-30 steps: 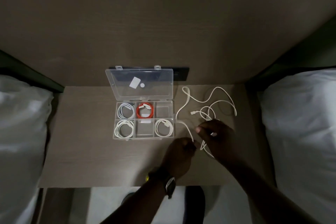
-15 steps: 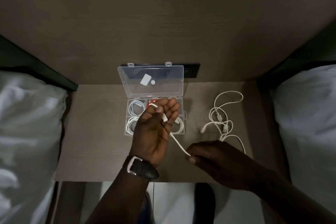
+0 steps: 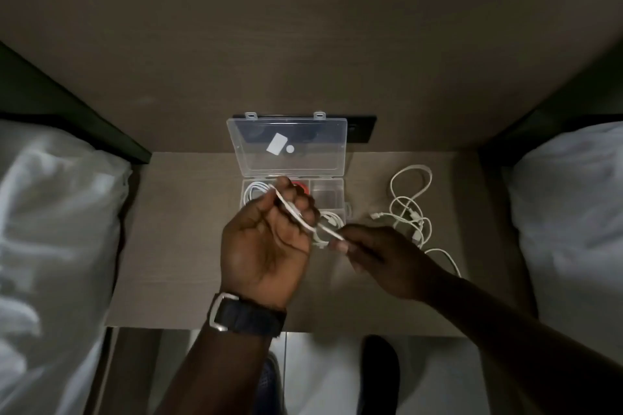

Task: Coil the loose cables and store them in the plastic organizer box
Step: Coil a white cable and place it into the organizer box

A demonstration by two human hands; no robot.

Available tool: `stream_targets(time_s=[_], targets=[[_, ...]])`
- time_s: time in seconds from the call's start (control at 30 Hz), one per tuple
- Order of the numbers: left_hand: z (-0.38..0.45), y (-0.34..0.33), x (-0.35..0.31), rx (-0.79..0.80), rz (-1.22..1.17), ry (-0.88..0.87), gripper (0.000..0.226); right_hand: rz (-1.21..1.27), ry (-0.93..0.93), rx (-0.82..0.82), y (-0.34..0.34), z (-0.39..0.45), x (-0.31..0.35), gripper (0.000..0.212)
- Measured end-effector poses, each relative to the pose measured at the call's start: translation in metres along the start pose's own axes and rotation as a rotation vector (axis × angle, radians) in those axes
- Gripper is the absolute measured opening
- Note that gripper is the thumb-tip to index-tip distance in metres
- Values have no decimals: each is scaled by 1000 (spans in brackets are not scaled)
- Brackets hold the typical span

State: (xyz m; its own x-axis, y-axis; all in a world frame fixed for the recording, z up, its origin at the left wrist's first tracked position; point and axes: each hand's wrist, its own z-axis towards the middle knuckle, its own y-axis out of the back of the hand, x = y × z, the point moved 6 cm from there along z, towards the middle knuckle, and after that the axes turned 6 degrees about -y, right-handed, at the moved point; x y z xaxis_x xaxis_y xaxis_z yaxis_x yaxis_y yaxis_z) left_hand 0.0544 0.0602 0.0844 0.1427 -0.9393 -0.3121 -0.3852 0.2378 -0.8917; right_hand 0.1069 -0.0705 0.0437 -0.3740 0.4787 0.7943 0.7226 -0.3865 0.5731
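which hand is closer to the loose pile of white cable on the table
Right. The right hand sits just beside the loose cable pile, while the left hand is raised farther off, over the organizer box.

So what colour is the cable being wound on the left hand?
White cable, clearest in the head view.

Table [image 3: 175,246] stands between two white pillows [image 3: 57,229] [image 3: 573,205]; black wall plate [image 3: 362,130] behind; wood panel [image 3: 303,27] above.
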Motion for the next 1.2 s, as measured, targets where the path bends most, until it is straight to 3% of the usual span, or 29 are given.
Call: stream_targets(time_s=[0.07,0.13,0.2,0.23,0.3,0.37,0.43,0.57,0.63,0.7,0.77,0.8,0.87,0.93,1.0,1.1,1.2], targets=[[13,12,-29,-41,249,-197,25,-91,19,100,-16,-12,5,33],[18,17,-43,-46,784,-367,23,-172,66,109,-12,-17,18,40],[15,13,-22,88,1183,-309,20,-225,156,8,12,-8,36,35],[10,15,-6,133,1257,-211,21,-236,202,-64,27,-1,44,28],[-3,26,17,79,1147,1,27,-160,201,-182,54,14,47,18],[-15,27,30,-28,726,189,30,-78,147,-229,64,26,43,25],[-19,13,31,-47,308,266,30,40,79,-208,53,34,36,30],[-1,-15,-23,64,-84,-19,18,-16,37,-70,10,26,22,28],[15,-10,-61,-19,-80,-227,22,-67,48,24,-5,13,19,21],[30,2,-92,-93,210,-417,25,-162,78,122,-14,0,24,20],[34,1,-88,-60,840,-478,27,-217,119,120,-5,-4,38,22],[33,4,-69,13,1114,-397,29,-227,151,67,7,-2,46,25],[18,19,-25,116,1371,-131,38,-206,189,-111,41,11,53,26],[-4,30,5,116,1247,92,36,-189,184,-268,70,26,51,19],[-22,24,18,73,730,224,26,-63,89,-297,75,36,39,13],[-24,-1,10,124,59,207,29,48,-74,-184,40,37,23,12],[-7,-3,-18,128,-84,36,35,-89,79,36,-16,14,36,20]])
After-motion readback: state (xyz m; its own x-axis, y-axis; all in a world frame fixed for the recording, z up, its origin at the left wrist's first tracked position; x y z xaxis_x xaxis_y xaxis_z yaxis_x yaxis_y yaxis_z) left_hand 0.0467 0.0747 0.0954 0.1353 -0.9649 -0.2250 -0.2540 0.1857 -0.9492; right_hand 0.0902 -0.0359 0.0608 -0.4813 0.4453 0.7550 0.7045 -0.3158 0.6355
